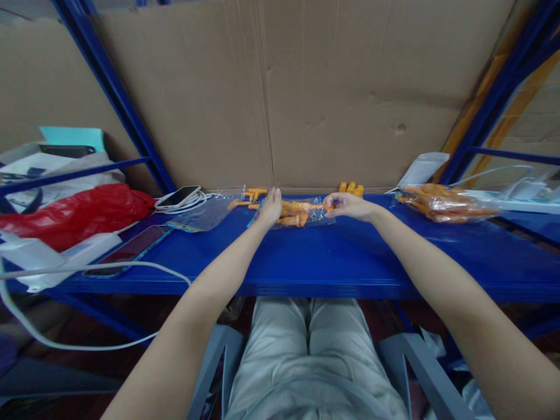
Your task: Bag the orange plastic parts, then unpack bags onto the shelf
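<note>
My left hand [272, 207] is at the left end of a clear plastic bag [317, 217], its fingers closed on the bag's edge. Several orange plastic pieces [294, 217] lie in this bag. At the bag's right end, my right hand [349, 206] pinches a small orange plastic piece [327, 206]; its exact shape is too small to make out. Left of my left hand are loose orange pieces [255, 194] beside another clear plastic bag [205, 213]. Behind my right hand, against the cardboard, stand several orange blocky pieces [351, 188].
A filled bag of orange parts [441, 203] lies on the blue shelf [306, 262] at right, near a white power strip [525, 201]. To the left are a phone [131, 251], another phone with a coiled cable [179, 197] and a red plastic bag [83, 213]. Cardboard [324, 99] closes the back.
</note>
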### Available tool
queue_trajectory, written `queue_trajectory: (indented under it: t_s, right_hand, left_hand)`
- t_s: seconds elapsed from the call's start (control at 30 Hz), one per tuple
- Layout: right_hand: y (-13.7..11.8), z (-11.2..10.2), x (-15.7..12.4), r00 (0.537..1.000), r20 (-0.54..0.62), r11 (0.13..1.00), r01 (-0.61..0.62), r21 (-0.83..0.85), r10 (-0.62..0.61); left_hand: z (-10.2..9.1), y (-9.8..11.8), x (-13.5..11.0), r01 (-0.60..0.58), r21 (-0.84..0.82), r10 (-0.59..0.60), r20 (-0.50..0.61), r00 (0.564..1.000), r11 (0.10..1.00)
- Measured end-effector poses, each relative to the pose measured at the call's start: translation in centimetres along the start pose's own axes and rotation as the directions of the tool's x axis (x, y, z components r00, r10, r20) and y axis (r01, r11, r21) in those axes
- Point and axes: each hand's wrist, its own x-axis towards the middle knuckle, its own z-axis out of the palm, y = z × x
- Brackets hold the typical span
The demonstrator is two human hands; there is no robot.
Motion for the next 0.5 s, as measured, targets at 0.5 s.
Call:
queue_trajectory:
  t_s: [0.5]
  right_hand:
    - [1.3,1.8,1.0,1.000,-0.011,0.840,-0.010,0.542,0.019]
  left_hand:
    - [0.9,-0.9,1.1,-0.012,-0.021,0.011,-0.031,0.999,1.000]
